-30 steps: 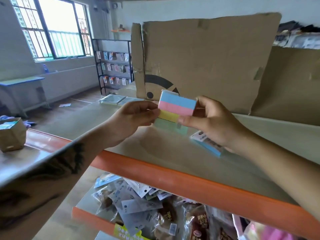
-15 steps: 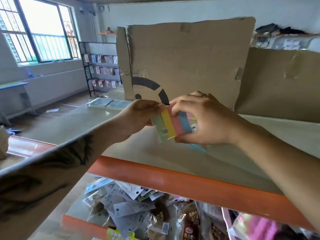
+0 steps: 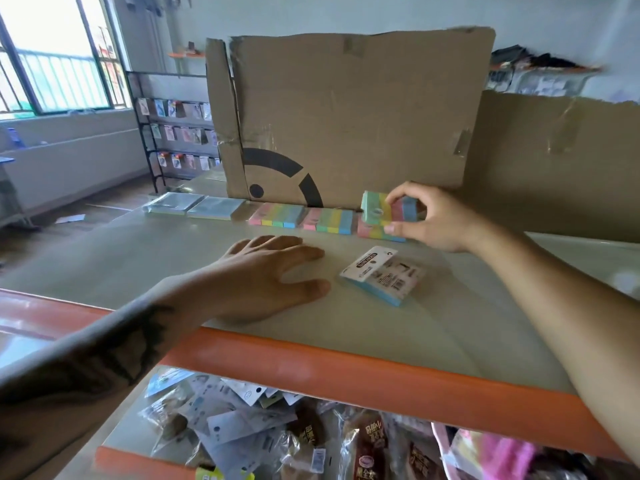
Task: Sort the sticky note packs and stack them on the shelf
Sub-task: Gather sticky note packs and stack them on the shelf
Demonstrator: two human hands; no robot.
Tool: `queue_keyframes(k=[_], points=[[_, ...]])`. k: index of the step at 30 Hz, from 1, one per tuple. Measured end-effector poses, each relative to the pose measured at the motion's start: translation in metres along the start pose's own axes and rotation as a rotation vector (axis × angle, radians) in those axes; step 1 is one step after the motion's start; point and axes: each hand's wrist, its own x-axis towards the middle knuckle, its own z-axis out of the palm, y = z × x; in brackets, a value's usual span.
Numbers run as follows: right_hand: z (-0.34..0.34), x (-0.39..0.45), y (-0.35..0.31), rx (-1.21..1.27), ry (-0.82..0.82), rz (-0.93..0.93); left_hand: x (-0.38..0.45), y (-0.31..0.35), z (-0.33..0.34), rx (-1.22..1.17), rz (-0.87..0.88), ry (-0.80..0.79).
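Here the shelf (image 3: 433, 327) is a smooth, pale board with a rounded orange front edge. Against its far side stand two creased sheets of brown cardboard (image 3: 363, 109), taped in places, the left one printed with a black arc and dot.

The right hand (image 3: 427, 216) pinches a rainbow-striped pack (image 3: 388, 207), a small rectangular block of green, yellow, pink and blue bands, thumb under its near edge and fingers curled over the top. It is tilted, just above another striped pack (image 3: 369, 231) lying flat at the foot of the cardboard. Left of that lie two more striped packs (image 3: 304, 218) side by side, then two flat pale blue-green packs (image 3: 195, 206) in glossy wrap near the far left corner.

The left hand (image 3: 270, 275) rests palm down on the board, fingers spread and straight, holding nothing. Just right of its fingertips lies a blue pack (image 3: 382, 276) face down, with a white printed card on top, turned askew.

Bare board runs wide between the near orange edge and the far row. On the lower shelf lie crinkled plastic packets (image 3: 277, 431), heaped loosely.
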Motion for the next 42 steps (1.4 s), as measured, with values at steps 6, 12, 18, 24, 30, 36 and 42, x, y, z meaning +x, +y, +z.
queue_keyframes(k=[6,12,18,24,30,36,42], points=[[0.022,0.006,0.018,-0.070,-0.059,0.066,-0.001,0.004,0.002,0.017,0.001,0.010],[0.024,0.006,0.018,-0.070,-0.035,0.069,0.000,0.002,0.002,0.027,0.011,0.015],[0.023,0.005,0.013,-0.153,-0.056,0.092,0.004,-0.001,0.006,0.034,0.017,0.047],[-0.007,-0.028,-0.043,-0.151,0.122,0.037,0.004,-0.002,0.004,-0.035,0.046,0.112],[0.000,-0.075,-0.086,-0.296,-0.300,0.084,0.003,0.011,0.005,-0.184,0.138,0.216],[0.004,-0.078,-0.083,0.022,-0.196,0.060,0.001,0.011,0.003,-0.321,0.212,0.226],[0.007,-0.083,-0.093,0.681,-0.293,0.115,0.003,0.008,0.001,-0.556,0.273,0.276]])
